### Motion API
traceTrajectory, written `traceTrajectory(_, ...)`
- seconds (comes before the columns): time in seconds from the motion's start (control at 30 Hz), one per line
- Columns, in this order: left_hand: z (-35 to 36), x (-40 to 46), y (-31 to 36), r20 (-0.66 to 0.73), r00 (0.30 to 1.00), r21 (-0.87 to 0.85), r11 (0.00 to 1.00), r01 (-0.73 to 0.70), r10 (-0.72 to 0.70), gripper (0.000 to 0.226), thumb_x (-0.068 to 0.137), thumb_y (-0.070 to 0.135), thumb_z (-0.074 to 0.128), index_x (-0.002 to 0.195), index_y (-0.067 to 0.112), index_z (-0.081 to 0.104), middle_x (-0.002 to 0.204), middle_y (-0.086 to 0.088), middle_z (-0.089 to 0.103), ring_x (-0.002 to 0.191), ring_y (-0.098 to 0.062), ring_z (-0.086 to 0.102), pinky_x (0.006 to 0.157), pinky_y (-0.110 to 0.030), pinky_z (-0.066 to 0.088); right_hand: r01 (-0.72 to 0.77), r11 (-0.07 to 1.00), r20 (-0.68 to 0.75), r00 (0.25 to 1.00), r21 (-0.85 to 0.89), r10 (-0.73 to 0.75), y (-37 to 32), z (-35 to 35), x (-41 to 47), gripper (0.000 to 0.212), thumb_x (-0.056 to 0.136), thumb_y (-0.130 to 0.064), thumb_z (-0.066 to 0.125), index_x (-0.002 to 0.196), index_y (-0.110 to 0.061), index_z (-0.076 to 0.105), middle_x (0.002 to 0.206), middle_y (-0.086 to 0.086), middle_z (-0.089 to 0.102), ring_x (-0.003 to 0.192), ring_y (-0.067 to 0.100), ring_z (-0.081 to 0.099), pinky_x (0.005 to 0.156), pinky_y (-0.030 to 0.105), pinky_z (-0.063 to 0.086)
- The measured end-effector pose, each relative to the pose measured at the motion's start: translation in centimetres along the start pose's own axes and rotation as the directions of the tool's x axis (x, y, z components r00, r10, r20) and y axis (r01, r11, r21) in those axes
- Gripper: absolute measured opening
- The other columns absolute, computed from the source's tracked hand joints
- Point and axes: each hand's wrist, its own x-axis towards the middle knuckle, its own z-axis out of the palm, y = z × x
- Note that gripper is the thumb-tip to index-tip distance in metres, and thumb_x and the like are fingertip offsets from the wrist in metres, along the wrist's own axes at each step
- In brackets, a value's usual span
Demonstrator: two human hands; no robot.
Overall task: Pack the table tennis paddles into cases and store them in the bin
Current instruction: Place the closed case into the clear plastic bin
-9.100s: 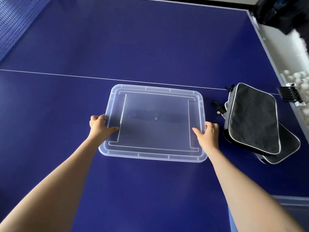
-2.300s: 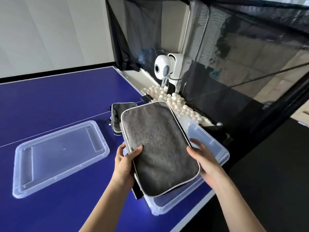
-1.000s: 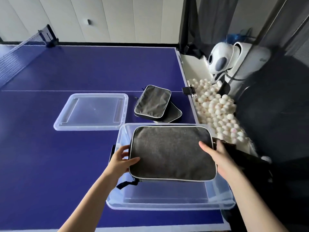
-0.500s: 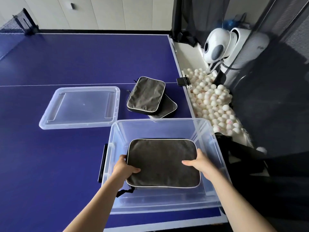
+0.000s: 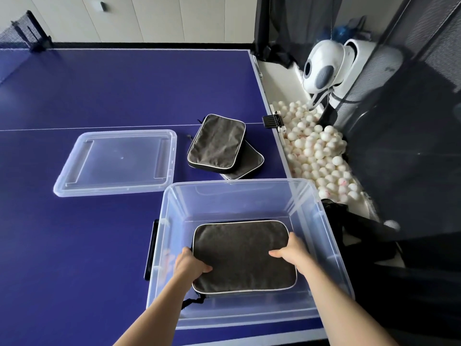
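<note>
A grey paddle case point(image 5: 243, 255) with white piping lies low inside the clear plastic bin point(image 5: 321, 221) at the table's near right corner. My left hand point(image 5: 190, 264) grips the case's left edge and my right hand point(image 5: 290, 250) grips its right edge, both reaching down into the bin. Two more grey paddle cases point(image 5: 217, 142) lie stacked on the blue table beyond the bin, the lower one point(image 5: 249, 163) sticking out to the right. No bare paddle is visible.
The bin's clear lid point(image 5: 117, 162) lies flat on the blue table point(image 5: 99, 96) to the left. A ball-feeding machine point(image 5: 321, 66) and a trough of several white balls point(image 5: 316, 151) flank the table's right edge, behind black netting point(image 5: 411, 121). The table net point(image 5: 22, 33) is far left.
Both hands have lowered the grey case deeper into the bin, from above its rim a second ago to near its floor now.
</note>
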Motion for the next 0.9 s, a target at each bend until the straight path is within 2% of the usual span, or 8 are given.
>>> traceTrajectory(0.17, 0.0, -0.1, 0.3, -0.02, 1.0, 0.134, 0.991, -0.018, 0.021, 0.065, 0.07, 0.023, 0.084, 0.119, 0.004, 0.045, 0.125, -0.015, 0.051, 0.115, -0.032, 0.054, 0.092, -0.042, 0.051, -0.003, 0.999, -0.032, 0.999, -0.049, 0.002, 0.0, 0.3, -0.3, 0.083, 0.069, -0.029, 0.083, 0.132, -0.001, 0.038, 0.137, 0.016, 0.045, 0.129, 0.029, 0.044, 0.103, 0.033, 0.04)
traceTrajectory(0.27, 0.0, -0.2, 0.3, -0.018, 1.0, 0.16, 0.987, -0.021, 0.024, 0.068, 0.071, 0.025, 0.084, 0.122, 0.003, 0.045, 0.128, -0.016, 0.046, 0.115, -0.032, 0.054, 0.091, -0.042, 0.052, 0.001, 0.997, -0.055, 0.998, -0.083, -0.005, -0.3, 0.5, -0.5, 0.087, 0.073, -0.03, 0.081, 0.138, -0.001, 0.031, 0.142, 0.015, 0.042, 0.132, 0.029, 0.042, 0.102, 0.032, 0.038)
traceTrajectory(0.5, 0.1, -0.4, 0.2, -0.019, 1.0, 0.181, 0.983, -0.016, 0.02, 0.069, 0.073, 0.028, 0.082, 0.125, 0.003, 0.044, 0.13, -0.016, 0.047, 0.117, -0.033, 0.053, 0.094, -0.041, 0.05, 0.0, 0.994, -0.093, 0.996, -0.108, -0.01, -0.6, 0.8, -1.3, 0.09, 0.078, -0.029, 0.077, 0.144, -0.002, 0.021, 0.145, 0.017, 0.038, 0.135, 0.031, 0.038, 0.106, 0.034, 0.036)
traceTrajectory(0.6, 0.1, -0.7, 0.4, -0.029, 0.999, 0.226, 0.974, -0.029, 0.036, 0.073, 0.076, 0.035, 0.079, 0.129, 0.006, 0.038, 0.133, -0.015, 0.046, 0.122, -0.033, 0.051, 0.096, -0.038, 0.046, 0.032, 0.99, -0.126, 0.991, -0.135, -0.049, -0.5, 0.8, -1.7, 0.088, 0.079, -0.031, 0.075, 0.143, -0.002, 0.023, 0.143, 0.018, 0.038, 0.134, 0.031, 0.039, 0.106, 0.033, 0.034)
traceTrajectory(0.77, 0.2, -1.5, 1.1, -0.085, 0.974, 0.304, 0.936, -0.175, 0.209, 0.073, 0.083, 0.036, 0.071, 0.138, 0.008, 0.031, 0.136, -0.013, 0.039, 0.129, -0.034, 0.043, 0.102, -0.039, 0.041, 0.164, 0.949, -0.167, 0.963, -0.271, -0.214, -0.7, -0.1, -2.5, 0.079, 0.085, -0.036, 0.067, 0.143, -0.004, 0.024, 0.142, 0.016, 0.038, 0.134, 0.028, 0.037, 0.108, 0.033, 0.032)
traceTrajectory(0.9, 0.1, -2.6, 2.0, -0.079, 0.904, 0.444, 0.827, -0.346, 0.421, 0.074, 0.088, 0.036, 0.064, 0.147, 0.014, 0.025, 0.144, -0.009, 0.036, 0.135, -0.03, 0.036, 0.107, -0.038, 0.036, 0.283, 0.881, -0.133, 0.926, -0.378, -0.354, -1.2, -0.8, -3.5, 0.079, 0.09, -0.04, 0.059, 0.149, -0.007, 0.017, 0.151, 0.012, 0.029, 0.14, 0.026, 0.029, 0.112, 0.036, 0.031)
